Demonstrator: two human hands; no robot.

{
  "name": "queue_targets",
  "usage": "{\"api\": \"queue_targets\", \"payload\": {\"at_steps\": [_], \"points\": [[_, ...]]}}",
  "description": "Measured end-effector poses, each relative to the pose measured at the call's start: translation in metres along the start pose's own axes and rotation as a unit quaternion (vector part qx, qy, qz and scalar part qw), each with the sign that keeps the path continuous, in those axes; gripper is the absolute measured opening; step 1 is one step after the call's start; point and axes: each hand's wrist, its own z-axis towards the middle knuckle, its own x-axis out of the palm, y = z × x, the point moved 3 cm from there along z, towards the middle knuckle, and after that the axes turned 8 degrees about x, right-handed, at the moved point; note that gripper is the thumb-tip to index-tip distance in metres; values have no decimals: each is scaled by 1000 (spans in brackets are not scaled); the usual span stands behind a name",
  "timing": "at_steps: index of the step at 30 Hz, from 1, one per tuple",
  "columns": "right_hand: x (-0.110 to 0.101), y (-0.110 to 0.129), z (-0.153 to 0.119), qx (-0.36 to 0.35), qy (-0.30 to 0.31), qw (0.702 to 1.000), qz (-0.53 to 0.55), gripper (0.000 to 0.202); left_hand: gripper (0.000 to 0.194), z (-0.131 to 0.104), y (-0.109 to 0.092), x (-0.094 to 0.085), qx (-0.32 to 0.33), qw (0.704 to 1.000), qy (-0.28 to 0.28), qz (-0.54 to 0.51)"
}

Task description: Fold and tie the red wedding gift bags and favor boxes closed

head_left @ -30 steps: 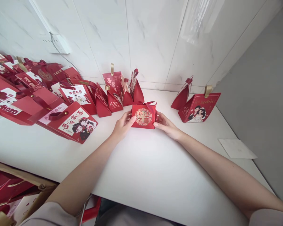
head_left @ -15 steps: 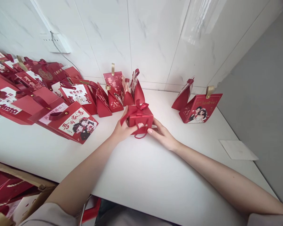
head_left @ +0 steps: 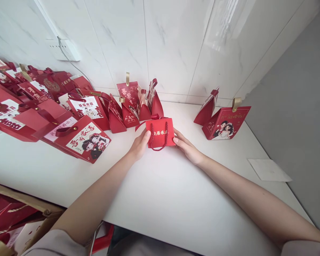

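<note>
While curled fingers point(head_left: 146, 138) of both hands point(head_left: 139, 147) point(head_left: 190, 150) clasp it, the red box point(head_left: 159, 139) has turned.

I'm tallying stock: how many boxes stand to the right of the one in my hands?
2: a gold-looped box farthest right, and a red-looped box behind it to the left. Others could be hidden behind them.

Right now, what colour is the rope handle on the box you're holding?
The twisted rope handle is dark red, seen best in the head view.
</note>
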Motion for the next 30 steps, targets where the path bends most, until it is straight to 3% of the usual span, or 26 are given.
{"api": "queue_targets", "payload": {"at_steps": [17,20,25,30], "points": [[-1,1,-2,-6,-10,999,-47,65,61,0,-5,-3,4,999,-20,49],[-3,-4,0,-26,-43,997,-63,73,54,2,-5,-7,27,996,-49,67],[-1,-15,1,-81,-72,986,-130,87,44,1,-5,-17,76,982,-151,80],[4,-13,-5,-130,-94,952,-259,86,48,-3,-8,-8,61,991,-81,84]]}}
